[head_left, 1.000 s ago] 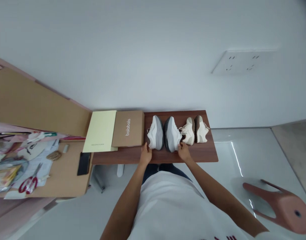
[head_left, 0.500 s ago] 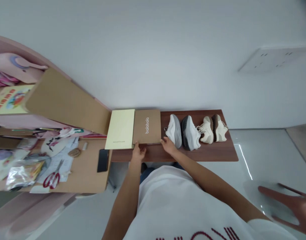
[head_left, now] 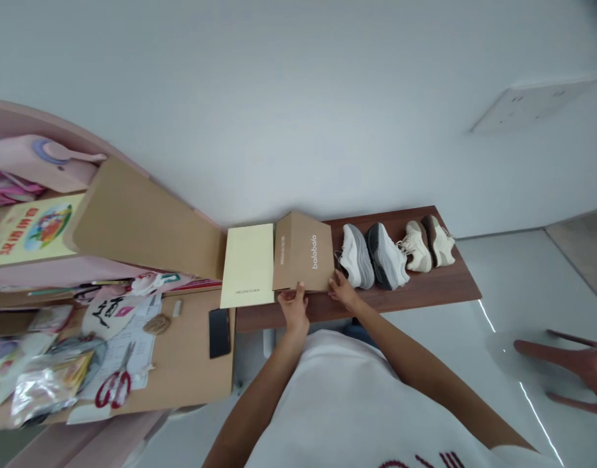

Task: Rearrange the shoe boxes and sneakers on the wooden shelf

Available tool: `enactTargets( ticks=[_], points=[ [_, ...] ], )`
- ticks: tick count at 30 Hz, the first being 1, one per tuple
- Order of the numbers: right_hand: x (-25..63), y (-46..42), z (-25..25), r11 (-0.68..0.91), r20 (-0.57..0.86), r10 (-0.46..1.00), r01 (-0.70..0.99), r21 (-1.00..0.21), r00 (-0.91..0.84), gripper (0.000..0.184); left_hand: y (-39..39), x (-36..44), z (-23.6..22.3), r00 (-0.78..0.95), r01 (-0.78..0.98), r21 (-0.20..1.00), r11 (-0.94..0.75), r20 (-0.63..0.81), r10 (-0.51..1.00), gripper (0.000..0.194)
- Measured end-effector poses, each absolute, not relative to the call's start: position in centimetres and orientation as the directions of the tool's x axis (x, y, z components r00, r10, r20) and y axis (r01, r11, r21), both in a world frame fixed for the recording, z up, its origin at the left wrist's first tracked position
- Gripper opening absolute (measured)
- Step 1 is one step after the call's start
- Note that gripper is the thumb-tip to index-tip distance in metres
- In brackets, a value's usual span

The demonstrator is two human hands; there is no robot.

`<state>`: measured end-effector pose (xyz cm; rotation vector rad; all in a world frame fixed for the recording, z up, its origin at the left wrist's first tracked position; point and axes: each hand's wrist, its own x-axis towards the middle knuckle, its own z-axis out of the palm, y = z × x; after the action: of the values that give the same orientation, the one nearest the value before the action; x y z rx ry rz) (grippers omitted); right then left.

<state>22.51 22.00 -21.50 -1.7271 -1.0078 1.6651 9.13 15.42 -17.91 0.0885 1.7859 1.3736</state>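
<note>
A brown cardboard shoebox [head_left: 305, 250] marked "balabala" sits on the narrow dark wooden bench [head_left: 376, 304]. It is tilted, so its left side with small print shows. My left hand [head_left: 295, 308] grips the box's near left edge, thumb on top and fingers below. At the near right corner, my right hand [head_left: 343, 290] pinches the edge. Just left of the brown one lies a pale yellow box [head_left: 248, 263]. To the right stand white-and-grey sneakers [head_left: 357, 257], a second such sneaker with a dark sole [head_left: 390, 255], and cream-and-brown shoes [head_left: 439, 240].
A desk [head_left: 191, 367] on the left holds a black phone [head_left: 219, 333], red-handled scissors [head_left: 116, 383], papers and plastic packets. Its shelf panel [head_left: 147, 221] rises beside the yellow box. A wall runs behind the bench. A reddish-brown chair [head_left: 566, 364] stands on the right.
The brown shoebox has gone from lying flat to tilted, exposing its left side. Both hands have stayed at its near edge. The whole view has shifted and turned slightly.
</note>
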Motion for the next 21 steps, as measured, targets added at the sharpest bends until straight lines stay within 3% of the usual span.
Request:
enactTargets(
  ticks=[3, 5, 7, 12, 17, 21],
  points=[
    [21.6, 21.7, -19.9, -0.533, -0.542, 0.835, 0.105, -0.839, -0.096, 0.057, 14.4, 11.1, -17.1, -0.752, -0.012, 0.915, 0.403, -0.274, 0.599, 0.054],
    [21.2, 21.7, -18.4, -0.585, -0.576, 0.795, 0.014, -0.811, -0.191, 0.057, 13.7, 12.0, -16.7, -0.724, 0.224, 0.894, 0.388, -0.114, 0.680, 0.056],
    [21.4, 21.7, -17.1, -0.662, -0.613, 0.726, -0.077, -0.745, -0.310, 0.061, 12.8, 12.8, -16.3, -0.643, 0.369, 0.857, 0.360, -0.044, 0.764, 0.049],
    [23.7, 21.6, -17.0, -0.729, -0.657, 0.675, -0.172, -0.662, -0.335, 0.046, 10.8, 14.4, -15.4, -0.320, 0.579, 0.744, 0.334, -0.169, 0.932, 0.055],
    [25.0, 20.7, -20.0, -0.756, -0.744, 0.654, -0.152, -0.637, -0.138, 0.031, 10.4, 14.6, -15.7, -0.147, 0.689, 0.613, 0.386, -0.403, 0.903, 0.067],
    [24.6, 20.1, -21.5, -0.725, -0.720, 0.687, -0.161, -0.670, -0.096, 0.041, 11.0, 13.2, -16.8, -0.030, 0.601, 0.694, 0.395, -0.475, 0.880, 0.065]
  ],
)
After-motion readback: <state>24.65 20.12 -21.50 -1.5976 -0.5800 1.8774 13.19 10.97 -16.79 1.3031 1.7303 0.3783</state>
